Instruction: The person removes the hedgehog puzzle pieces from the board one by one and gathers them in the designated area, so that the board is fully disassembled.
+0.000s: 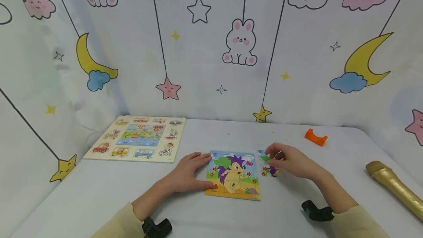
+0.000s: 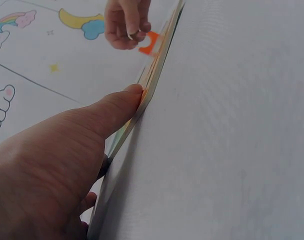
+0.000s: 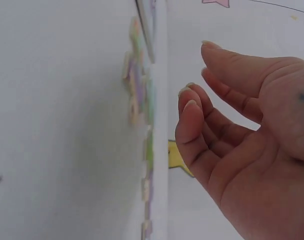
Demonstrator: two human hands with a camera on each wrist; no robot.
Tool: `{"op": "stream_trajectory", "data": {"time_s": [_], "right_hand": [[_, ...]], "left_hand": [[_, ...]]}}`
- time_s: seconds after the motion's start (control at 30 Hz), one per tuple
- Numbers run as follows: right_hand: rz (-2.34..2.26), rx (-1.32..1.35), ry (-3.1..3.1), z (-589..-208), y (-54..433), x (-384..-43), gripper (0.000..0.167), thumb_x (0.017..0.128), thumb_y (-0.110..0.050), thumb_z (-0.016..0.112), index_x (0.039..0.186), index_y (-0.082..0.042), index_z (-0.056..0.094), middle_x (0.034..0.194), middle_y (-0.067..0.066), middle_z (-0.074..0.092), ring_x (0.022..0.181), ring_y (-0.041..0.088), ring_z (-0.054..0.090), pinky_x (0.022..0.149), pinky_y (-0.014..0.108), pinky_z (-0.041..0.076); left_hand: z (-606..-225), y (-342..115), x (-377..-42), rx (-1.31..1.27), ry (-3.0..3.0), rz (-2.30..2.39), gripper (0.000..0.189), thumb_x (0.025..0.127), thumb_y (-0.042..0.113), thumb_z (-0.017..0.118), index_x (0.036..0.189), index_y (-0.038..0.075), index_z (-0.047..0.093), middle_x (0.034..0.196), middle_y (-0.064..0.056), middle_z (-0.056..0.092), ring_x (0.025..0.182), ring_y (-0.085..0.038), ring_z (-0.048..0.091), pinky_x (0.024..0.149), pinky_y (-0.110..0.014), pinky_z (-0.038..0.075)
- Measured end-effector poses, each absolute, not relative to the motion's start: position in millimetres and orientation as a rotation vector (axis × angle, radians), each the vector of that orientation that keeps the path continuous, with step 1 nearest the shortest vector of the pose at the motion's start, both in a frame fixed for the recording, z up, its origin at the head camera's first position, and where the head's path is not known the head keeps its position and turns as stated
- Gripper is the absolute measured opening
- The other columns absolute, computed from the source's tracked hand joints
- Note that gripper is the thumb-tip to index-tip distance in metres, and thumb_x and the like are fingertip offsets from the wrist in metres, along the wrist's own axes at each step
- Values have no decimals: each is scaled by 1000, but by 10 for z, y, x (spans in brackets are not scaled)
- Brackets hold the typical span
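A square hedgehog picture puzzle (image 1: 232,175) lies on the table before me. My left hand (image 1: 190,173) rests at its left side, fingers stretched to the upper left corner and thumb on the lower left. In the left wrist view that thumb (image 2: 117,107) touches the board's edge. Just right of the board lie loose puzzle pieces (image 1: 265,170), partly covered by my right hand (image 1: 290,159). In the right wrist view, this hand (image 3: 232,120) has loosely bent fingers with a gap to the thumb and nothing between them; the pieces (image 3: 136,90) there are blurred.
A larger vehicle puzzle board (image 1: 132,152) lies at the back left. An orange curved piece (image 1: 315,137) sits at the back right. Along the right edge of the view lies a gold microphone (image 1: 394,183). A patterned cloth (image 1: 205,58) hangs behind the table.
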State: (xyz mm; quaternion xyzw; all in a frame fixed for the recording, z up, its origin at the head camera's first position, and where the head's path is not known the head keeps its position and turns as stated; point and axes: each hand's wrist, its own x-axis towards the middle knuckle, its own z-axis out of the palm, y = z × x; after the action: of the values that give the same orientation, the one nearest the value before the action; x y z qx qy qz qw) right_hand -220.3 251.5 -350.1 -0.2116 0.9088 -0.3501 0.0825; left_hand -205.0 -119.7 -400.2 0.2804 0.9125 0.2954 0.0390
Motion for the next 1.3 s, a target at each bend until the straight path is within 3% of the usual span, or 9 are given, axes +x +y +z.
{"op": "stream_trajectory", "data": {"time_s": [0.53, 1.0, 1.3], "right_hand": [[-1102, -753, 2582, -3343, 2001, -2303, 38, 96, -22, 72, 126, -3, 61, 114, 6, 65, 103, 23, 62, 84, 33, 55], [-986, -755, 2532, -3554, 1605, -2314, 30, 95, -23, 72, 119, -6, 64, 99, -1, 63, 89, 19, 58, 78, 31, 54], [-920, -740, 2594, -3582, 1554, -2267, 35, 91, -20, 77, 119, -4, 65, 102, 0, 62, 89, 17, 58, 81, 29, 55]], "left_hand": [[-3994, -1175, -2049, 852, 2802, 896, 87, 82, 58, 75, 152, 14, 49, 156, -4, 44, 147, -35, 27, 115, -59, 23], [-3991, -1195, -2050, 867, 2791, 923, 87, 82, 57, 76, 151, 12, 49, 155, -4, 44, 146, -35, 28, 115, -59, 25], [-3988, -1191, -2053, 870, 2789, 913, 87, 83, 57, 76, 152, 13, 48, 156, -4, 44, 146, -34, 27, 115, -59, 25]]}}
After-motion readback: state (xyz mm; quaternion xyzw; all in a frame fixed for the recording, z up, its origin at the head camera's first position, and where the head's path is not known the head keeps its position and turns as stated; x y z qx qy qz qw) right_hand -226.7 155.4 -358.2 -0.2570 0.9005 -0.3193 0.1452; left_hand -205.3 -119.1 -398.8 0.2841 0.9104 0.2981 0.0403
